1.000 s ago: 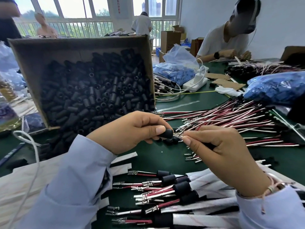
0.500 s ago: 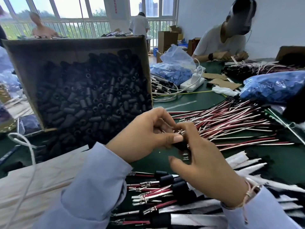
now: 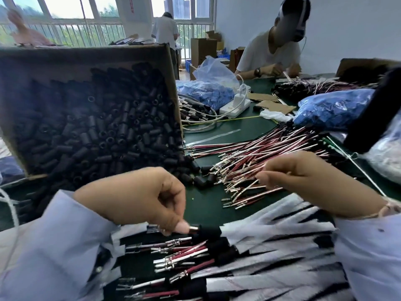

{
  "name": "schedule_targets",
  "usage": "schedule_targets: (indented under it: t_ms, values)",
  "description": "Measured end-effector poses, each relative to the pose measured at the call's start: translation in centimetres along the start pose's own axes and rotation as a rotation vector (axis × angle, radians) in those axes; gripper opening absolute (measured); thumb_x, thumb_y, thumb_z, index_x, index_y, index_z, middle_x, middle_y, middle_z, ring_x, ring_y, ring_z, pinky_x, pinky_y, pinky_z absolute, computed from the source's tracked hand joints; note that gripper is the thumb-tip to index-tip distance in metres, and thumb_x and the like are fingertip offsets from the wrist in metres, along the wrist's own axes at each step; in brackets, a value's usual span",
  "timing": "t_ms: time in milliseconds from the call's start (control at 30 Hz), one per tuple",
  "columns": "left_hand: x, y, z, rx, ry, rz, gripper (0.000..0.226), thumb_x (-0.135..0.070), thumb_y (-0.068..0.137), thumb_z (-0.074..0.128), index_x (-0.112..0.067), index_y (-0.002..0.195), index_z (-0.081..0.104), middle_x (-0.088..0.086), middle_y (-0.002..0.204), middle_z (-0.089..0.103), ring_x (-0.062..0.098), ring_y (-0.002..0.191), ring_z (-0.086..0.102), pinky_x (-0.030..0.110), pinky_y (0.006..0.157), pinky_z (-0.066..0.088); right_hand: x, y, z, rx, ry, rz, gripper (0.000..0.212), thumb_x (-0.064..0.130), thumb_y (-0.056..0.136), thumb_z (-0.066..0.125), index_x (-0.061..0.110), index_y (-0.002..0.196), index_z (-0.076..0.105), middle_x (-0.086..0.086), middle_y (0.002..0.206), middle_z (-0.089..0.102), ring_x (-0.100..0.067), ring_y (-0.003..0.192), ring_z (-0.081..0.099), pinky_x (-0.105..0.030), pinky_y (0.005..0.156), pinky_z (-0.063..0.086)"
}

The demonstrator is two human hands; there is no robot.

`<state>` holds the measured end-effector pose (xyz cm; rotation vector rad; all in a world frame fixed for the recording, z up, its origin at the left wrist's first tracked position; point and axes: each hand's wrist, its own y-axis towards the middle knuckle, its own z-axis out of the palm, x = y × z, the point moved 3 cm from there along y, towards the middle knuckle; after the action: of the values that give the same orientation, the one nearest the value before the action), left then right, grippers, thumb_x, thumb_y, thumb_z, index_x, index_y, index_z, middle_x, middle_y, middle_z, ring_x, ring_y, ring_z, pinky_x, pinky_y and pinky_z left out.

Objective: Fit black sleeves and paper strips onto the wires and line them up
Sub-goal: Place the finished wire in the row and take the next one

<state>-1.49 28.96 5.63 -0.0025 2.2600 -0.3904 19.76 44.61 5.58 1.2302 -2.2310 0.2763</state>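
My left hand pinches a sleeved wire by its end and holds it down at the top of the row of finished wires, which lie side by side with black sleeves and white paper strips. My right hand has its fingers curled over the loose pile of red and white wires and pinches one of them. A tilted cardboard box full of black sleeves stands at the left, with several spilled onto the green table.
Blue plastic bags and a white power strip lie farther back. A person in a white shirt works across the table. White paper sheets lie at the near left.
My hands were together fitting a sleeve on a wire. They have parted: the left took the sleeved wire down to the row, the right went up to the loose wire pile.
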Motion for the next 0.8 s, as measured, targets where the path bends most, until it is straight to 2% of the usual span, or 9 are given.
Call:
schedule_targets:
  t_ms: [100, 200, 333, 467, 567, 633, 700, 767, 800]
  values:
    - [0.1, 0.7, 1.3, 0.065, 0.19, -0.107, 0.024, -0.041, 0.067, 0.083, -0.023, 0.07, 0.068, -0.003, 0.067, 0.068, 0.006, 0.061, 0.056, 0.027, 0.065, 0.048, -8.0, 0.6, -2.1, 0.069, -0.445, 0.376, 0.007, 0.022, 0.091, 0.062, 0.028, 0.09, 0.067, 0.002, 0.091, 0.067, -0.019, 0.085, 0.058, -0.032, 0.079, 0.048]
    - [-0.7, 1.3, 1.8, -0.031, 0.41, -0.173, 0.039, -0.064, 0.066, 0.072, -0.025, 0.065, 0.064, -0.013, 0.054, 0.057, 0.001, 0.051, 0.049, 0.023, 0.058, 0.044, -12.4, 0.2, -2.1, 0.119, -0.697, 0.613, 0.031, 0.013, 0.091, 0.05, 0.028, 0.117, 0.056, -0.003, 0.118, 0.059, -0.024, 0.108, 0.057, -0.031, 0.087, 0.046]
    - [-1.7, 1.3, 3.0, -0.036, 0.61, -0.244, 0.056, -0.078, 0.064, 0.059, -0.022, 0.061, 0.057, -0.009, 0.054, 0.054, 0.006, 0.053, 0.049, 0.025, 0.057, 0.044, -12.5, 1.0, -2.0, 0.067, -0.961, 0.514, 0.019, 0.021, 0.096, 0.043, 0.029, 0.109, 0.054, 0.0, 0.097, 0.038, -0.023, 0.111, 0.05, -0.029, 0.078, 0.035]
    - [-2.6, 1.8, 4.1, -0.095, 0.75, -0.26, 0.07, -0.082, 0.072, 0.044, -0.014, 0.072, 0.059, -0.003, 0.062, 0.052, 0.016, 0.059, 0.048, 0.029, 0.054, 0.038, -11.7, 0.6, -3.3, 0.079, -0.844, 0.455, 0.01, 0.027, 0.098, 0.045, 0.027, 0.088, 0.044, -0.002, 0.101, 0.059, -0.022, 0.097, 0.057, -0.028, 0.073, 0.032]
    - [-2.9, 2.0, 4.7, -0.124, 0.777, -0.249, 0.068, -0.082, 0.073, 0.041, -0.016, 0.085, 0.054, -0.003, 0.072, 0.052, 0.014, 0.063, 0.048, 0.029, 0.053, 0.036, -10.6, -0.1, -5.3, -0.11, -0.52, 0.333, 0.025, 0.019, 0.093, 0.059, 0.027, 0.077, 0.042, -0.009, 0.08, 0.062, -0.026, 0.07, 0.053, -0.033, 0.066, 0.036]
    - [-3.0, 1.9, 4.8, -0.081, 0.765, -0.227, 0.061, -0.076, 0.075, 0.05, -0.02, 0.098, 0.054, -0.003, 0.081, 0.055, 0.015, 0.071, 0.051, 0.031, 0.058, 0.04, -9.6, -0.3, -5.7, -0.164, -0.397, 0.27, 0.023, 0.021, 0.092, 0.061, 0.032, 0.075, 0.049, 0.0, 0.068, 0.057, -0.018, 0.064, 0.051, -0.036, 0.066, 0.039]
    - [-3.1, 1.6, 4.7, -0.024, 0.748, -0.17, 0.052, -0.07, 0.076, 0.057, -0.024, 0.099, 0.059, -0.003, 0.086, 0.06, 0.017, 0.077, 0.055, 0.029, 0.062, 0.042, -8.6, -0.3, -5.8, -0.099, -0.433, 0.284, 0.017, 0.041, 0.089, 0.06, 0.036, 0.073, 0.057, 0.009, 0.064, 0.056, -0.01, 0.063, 0.051, -0.034, 0.065, 0.043]
    - [-3.1, 1.2, 4.5, 0.003, 0.692, -0.132, 0.047, -0.067, 0.074, 0.063, -0.024, 0.093, 0.062, -0.005, 0.085, 0.063, 0.015, 0.079, 0.058, 0.029, 0.065, 0.046, -7.7, -0.6, -6.0, 0.034, -0.482, 0.353, 0.024, 0.063, 0.074, 0.064, 0.039, 0.072, 0.065, 0.01, 0.057, 0.058, -0.006, 0.057, 0.053, -0.031, 0.059, 0.044]
    - [-3.1, 1.0, 4.3, -0.003, 0.655, -0.126, 0.045, -0.066, 0.073, 0.065, -0.025, 0.09, 0.062, -0.006, 0.085, 0.064, 0.014, 0.08, 0.059, 0.03, 0.068, 0.049, -7.2, -0.9, -6.4, 0.095, -0.49, 0.382, 0.025, 0.065, 0.067, 0.069, 0.04, 0.071, 0.069, 0.01, 0.055, 0.06, -0.005, 0.053, 0.053, -0.029, 0.057, 0.044]
